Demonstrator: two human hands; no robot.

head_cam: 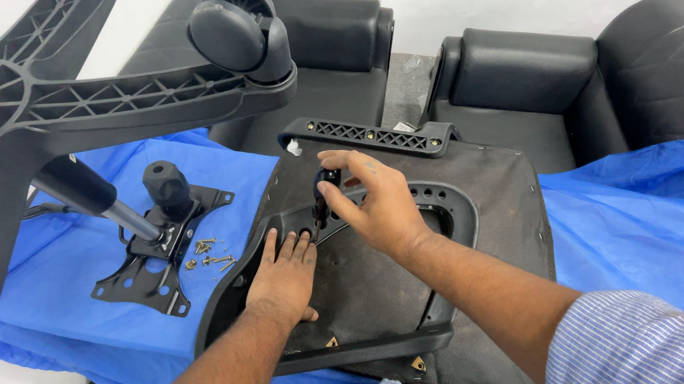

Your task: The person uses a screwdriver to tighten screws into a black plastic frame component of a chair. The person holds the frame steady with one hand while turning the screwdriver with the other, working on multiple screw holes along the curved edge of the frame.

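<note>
On the blue sheet (644,209), seen from the head camera, an upturned chair seat (465,289) lies with its dark underside up. A black armrest frame (447,206) rests on this underside. The left hand (283,276) lies flat and open on the seat, fingers spread, touching the inner edge of the frame and gripping nothing. The right hand (373,201) is closed on a small black tool (323,194), which stands upright on the frame, just beside the left fingertips.

The seat's far edge carries a black ribbed bar (370,136). Its near edge reaches almost to the person's striped sleeves. To the right of the seat the sheet gives wide open room.

To the left lies a black tilt plate (149,270) with a knob and a lever, and loose screws (210,254) are scattered between this plate and the seat. A chair base (23,108) with a caster (242,27) hangs high over the left side and narrows the room there. Black sofas (570,80) stand behind, well apart from the hands.
</note>
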